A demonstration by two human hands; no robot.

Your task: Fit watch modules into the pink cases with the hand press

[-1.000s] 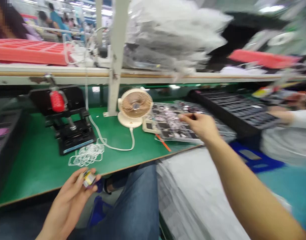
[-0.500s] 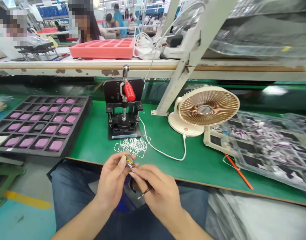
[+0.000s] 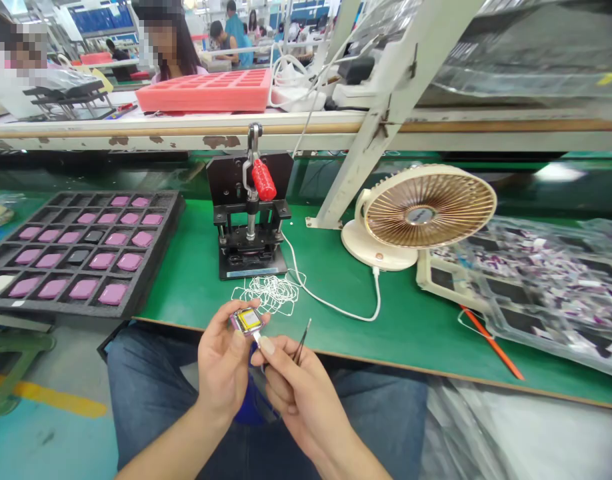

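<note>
In my left hand [image 3: 223,363] is a small open electronic device [image 3: 247,321] with a purple rim; a yellow-edged, silvery block shows inside it. My right hand [image 3: 299,380] keeps dark tweezers [image 3: 301,343] between its fingers, their tips pointing up and away from the device. Its thumb and forefinger also pinch a small white piece [image 3: 257,337] at the device's near edge; what that piece is, I cannot make out. Just beyond my hands lies a tangle of thin white loops [image 3: 271,293] on the green bench.
A black toggle press [image 3: 251,227] with a red handle stands behind the loops. At left is a foam tray [image 3: 131,308] of purple casings. A fan [image 3: 426,213] with a white cable, an orange stick [image 3: 496,347] and clear trays [image 3: 506,327] of small parts occupy the right.
The device has turned so its open inside faces up toward me. The tweezers have swung from pointing down to pointing up, their tips away from the device.
</note>
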